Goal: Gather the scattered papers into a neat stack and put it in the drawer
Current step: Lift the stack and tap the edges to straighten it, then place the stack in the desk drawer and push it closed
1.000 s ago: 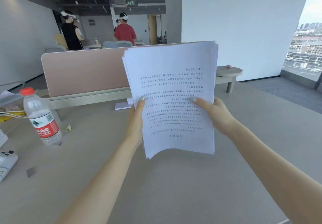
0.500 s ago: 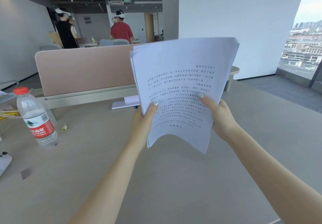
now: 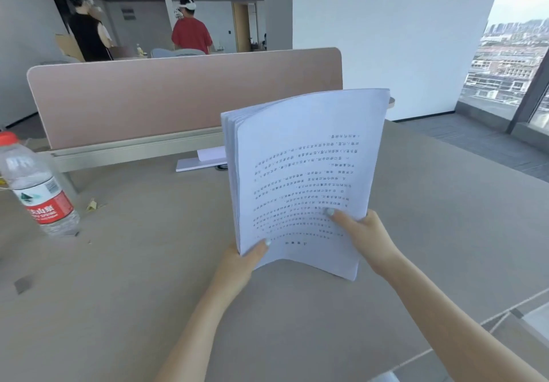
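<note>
**Where everything sits**

We see the stack of papers (image 3: 300, 179) held upright above the counter (image 3: 133, 277), right of its middle. Our left hand (image 3: 237, 265) takes its lower left corner; our right hand (image 3: 365, 239) takes its lower right edge. Far to the left a water bottle (image 3: 37, 191) stands on the counter. Behind it and the papers, a divider panel (image 3: 166, 96) runs along the counter's far edge. A small stand (image 3: 202, 160) lies at the panel's foot, just left of the papers. Two people (image 3: 190, 29) stand beyond the panel. A window (image 3: 511, 63) lies to the right.
</note>
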